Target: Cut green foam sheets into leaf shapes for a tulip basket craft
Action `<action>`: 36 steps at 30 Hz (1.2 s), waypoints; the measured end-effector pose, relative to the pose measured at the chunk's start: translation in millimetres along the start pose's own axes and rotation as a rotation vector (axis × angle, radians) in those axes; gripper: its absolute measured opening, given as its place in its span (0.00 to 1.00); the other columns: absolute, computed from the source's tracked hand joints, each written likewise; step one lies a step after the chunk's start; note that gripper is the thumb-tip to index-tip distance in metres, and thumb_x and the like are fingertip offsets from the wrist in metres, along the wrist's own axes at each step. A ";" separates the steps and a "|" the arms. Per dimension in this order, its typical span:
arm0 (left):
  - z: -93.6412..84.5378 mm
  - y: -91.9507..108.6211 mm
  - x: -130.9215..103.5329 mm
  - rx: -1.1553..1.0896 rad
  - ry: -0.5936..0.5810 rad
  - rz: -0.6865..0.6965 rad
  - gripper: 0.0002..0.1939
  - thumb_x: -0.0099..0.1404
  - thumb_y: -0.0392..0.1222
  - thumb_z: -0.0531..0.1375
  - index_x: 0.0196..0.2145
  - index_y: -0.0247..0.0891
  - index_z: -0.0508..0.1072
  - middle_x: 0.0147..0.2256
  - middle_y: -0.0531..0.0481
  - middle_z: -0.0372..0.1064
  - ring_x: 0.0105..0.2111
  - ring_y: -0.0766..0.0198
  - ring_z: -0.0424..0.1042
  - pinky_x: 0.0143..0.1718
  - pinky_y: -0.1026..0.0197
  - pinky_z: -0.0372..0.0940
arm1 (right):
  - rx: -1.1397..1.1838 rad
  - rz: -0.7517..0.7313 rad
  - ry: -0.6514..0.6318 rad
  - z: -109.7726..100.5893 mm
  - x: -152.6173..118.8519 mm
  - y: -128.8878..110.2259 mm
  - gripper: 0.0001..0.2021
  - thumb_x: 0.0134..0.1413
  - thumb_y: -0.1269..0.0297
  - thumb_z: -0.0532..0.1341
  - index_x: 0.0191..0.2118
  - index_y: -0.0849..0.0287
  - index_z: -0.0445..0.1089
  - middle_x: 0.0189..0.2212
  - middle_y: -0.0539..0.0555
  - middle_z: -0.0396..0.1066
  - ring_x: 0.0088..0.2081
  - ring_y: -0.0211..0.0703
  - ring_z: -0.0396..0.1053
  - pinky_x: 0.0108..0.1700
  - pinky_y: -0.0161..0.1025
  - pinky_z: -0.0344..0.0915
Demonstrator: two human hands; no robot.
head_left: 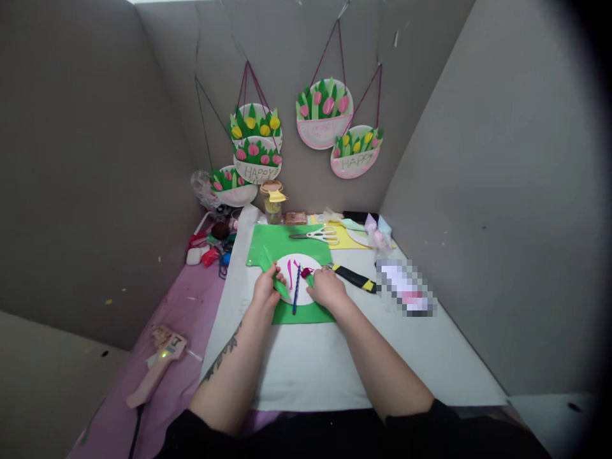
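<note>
My left hand (266, 287) is closed on a long folded piece of green paper (279, 285), which slants across the left rim of a white paper plate (302, 299). My right hand (329, 288) has its fingers curled together at the plate's right edge. Beside its fingertips are a small green piece (310, 279) and a dark red bundle of yarn (306, 273); what the fingers grip is hidden. Between my hands, a blue patterned pencil (296, 290) and a thin pink strip (289, 274) lie on the plate. Green sheets (268, 239) lie underneath.
White-handled scissors (321, 236) lie behind the plate. A black and yellow utility knife (354, 278) is to the right, near a blurred-out phone (406, 288). A glue gun (160, 370) rests on the pink cloth at left. A lidded cup (273, 203) stands against the wall under hanging paper-plate flower baskets (325, 118).
</note>
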State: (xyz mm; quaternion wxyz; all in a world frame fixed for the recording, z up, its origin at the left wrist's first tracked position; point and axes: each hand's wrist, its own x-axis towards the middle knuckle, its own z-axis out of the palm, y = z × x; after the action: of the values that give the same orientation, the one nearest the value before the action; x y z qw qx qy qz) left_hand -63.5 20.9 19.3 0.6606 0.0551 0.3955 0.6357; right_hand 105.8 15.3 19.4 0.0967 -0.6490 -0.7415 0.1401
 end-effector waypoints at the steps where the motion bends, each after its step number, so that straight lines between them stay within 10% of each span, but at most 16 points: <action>1: -0.9 -1.1 0.8 0.012 0.007 -0.012 0.03 0.65 0.33 0.56 0.32 0.35 0.65 0.21 0.58 0.59 0.15 0.78 0.55 0.16 0.73 0.57 | -0.009 0.010 -0.003 3.9 0.5 -3.0 0.18 0.48 0.61 0.63 0.45 0.65 0.69 0.47 0.69 0.67 0.50 0.59 0.64 0.46 0.45 0.62; 5: -4.1 -6.7 4.9 0.061 0.041 -0.051 0.07 0.64 0.33 0.58 0.28 0.35 0.63 0.20 0.59 0.58 0.14 0.78 0.55 0.15 0.74 0.56 | -0.004 0.074 0.008 10.2 6.8 -5.1 0.17 0.50 0.75 0.57 0.48 0.69 0.65 0.46 0.72 0.68 0.49 0.58 0.66 0.46 0.45 0.62; 26: -3.0 -9.9 3.3 0.074 0.040 -0.047 0.07 0.65 0.32 0.55 0.28 0.35 0.65 0.18 0.57 0.60 0.14 0.76 0.58 0.15 0.72 0.59 | 0.238 0.044 0.098 -5.6 12.2 28.4 0.21 0.41 0.80 0.56 0.44 0.59 0.63 0.32 0.52 0.70 0.34 0.41 0.68 0.34 0.33 0.59; 36: 6.2 -31.5 -14.0 0.090 -0.202 -0.004 0.11 0.63 0.45 0.60 0.36 0.33 0.70 0.30 0.46 0.72 0.33 0.62 0.74 0.37 0.61 0.70 | 0.905 -0.272 0.164 24.1 -5.6 -38.5 0.10 0.46 0.66 0.59 0.38 0.57 0.65 0.31 0.49 0.72 0.30 0.38 0.70 0.35 0.35 0.67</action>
State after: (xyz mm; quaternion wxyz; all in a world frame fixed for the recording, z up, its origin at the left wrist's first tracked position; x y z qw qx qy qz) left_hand -33.0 5.4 11.7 0.6951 0.1479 0.3553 0.6072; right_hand 62.7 3.2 9.7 0.4450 -0.4477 -0.6743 0.3832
